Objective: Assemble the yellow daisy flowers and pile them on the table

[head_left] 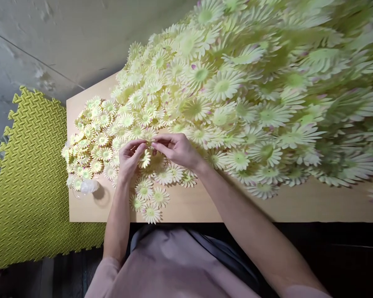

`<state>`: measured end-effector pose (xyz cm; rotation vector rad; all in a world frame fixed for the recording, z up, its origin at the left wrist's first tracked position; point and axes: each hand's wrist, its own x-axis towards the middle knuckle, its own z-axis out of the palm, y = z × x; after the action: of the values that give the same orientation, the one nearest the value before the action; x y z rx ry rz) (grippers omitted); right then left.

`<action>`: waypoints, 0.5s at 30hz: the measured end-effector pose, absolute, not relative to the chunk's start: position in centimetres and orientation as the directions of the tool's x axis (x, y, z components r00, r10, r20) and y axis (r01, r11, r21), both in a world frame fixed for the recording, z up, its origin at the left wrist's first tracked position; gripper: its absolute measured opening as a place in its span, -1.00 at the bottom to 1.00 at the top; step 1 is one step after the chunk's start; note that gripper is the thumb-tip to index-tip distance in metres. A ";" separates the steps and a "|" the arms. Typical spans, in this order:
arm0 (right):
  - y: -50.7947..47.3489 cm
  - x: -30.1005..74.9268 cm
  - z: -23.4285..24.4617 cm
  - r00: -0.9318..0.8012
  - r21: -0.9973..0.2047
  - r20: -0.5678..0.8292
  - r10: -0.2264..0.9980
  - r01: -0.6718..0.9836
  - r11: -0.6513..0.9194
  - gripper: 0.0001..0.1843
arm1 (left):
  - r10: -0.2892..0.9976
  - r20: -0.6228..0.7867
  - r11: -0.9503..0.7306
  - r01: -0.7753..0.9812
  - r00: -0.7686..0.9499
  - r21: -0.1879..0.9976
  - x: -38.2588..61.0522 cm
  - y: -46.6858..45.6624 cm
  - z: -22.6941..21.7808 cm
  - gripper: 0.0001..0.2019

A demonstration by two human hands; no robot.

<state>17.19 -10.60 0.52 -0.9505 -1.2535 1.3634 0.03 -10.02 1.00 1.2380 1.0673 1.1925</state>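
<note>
A huge heap of pale yellow-green artificial daisy flowers (224,87) covers most of a light wooden table (205,205). My left hand (129,158) and my right hand (176,149) meet over the near edge of the heap, fingertips pinched together. Between them they hold one small daisy flower (145,159), which hangs just below the fingertips. Both hands are closed in a pinch on it. Loose flowers lie flat on the table right under and in front of my hands.
A small clear plastic container (87,187) sits at the table's left front corner. A yellow-green foam floor mat (31,178) lies to the left of the table. Bare concrete floor (65,37) shows beyond. The heap rises high on the right.
</note>
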 end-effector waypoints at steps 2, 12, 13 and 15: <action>-10.6 17.2 0.7 -0.219 -0.984 0.070 0.973 -0.173 0.032 -0.65 | 0.997 0.035 -0.029 -0.081 0.066 0.996 0.2 -9.9 1.1 -0.77; -10.4 17.0 0.4 0.001 -0.989 0.120 0.993 -0.083 0.120 -0.59 | 0.999 -0.020 0.023 -0.068 0.049 0.997 -0.2 -9.7 0.4 -0.84; -10.4 17.0 0.5 0.032 -0.988 0.126 0.992 -0.084 0.128 -0.61 | 0.999 -0.019 0.021 -0.068 0.041 0.997 -0.1 -9.7 0.4 -0.83; -10.4 17.0 0.6 0.090 -0.988 0.119 0.989 -0.088 0.127 -0.63 | 1.000 -0.002 0.002 -0.079 0.008 0.997 0.0 -9.8 0.5 -0.82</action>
<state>17.01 -10.37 0.57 -1.0896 -1.1348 1.1007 0.00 -9.75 0.52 1.1531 1.1456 1.2379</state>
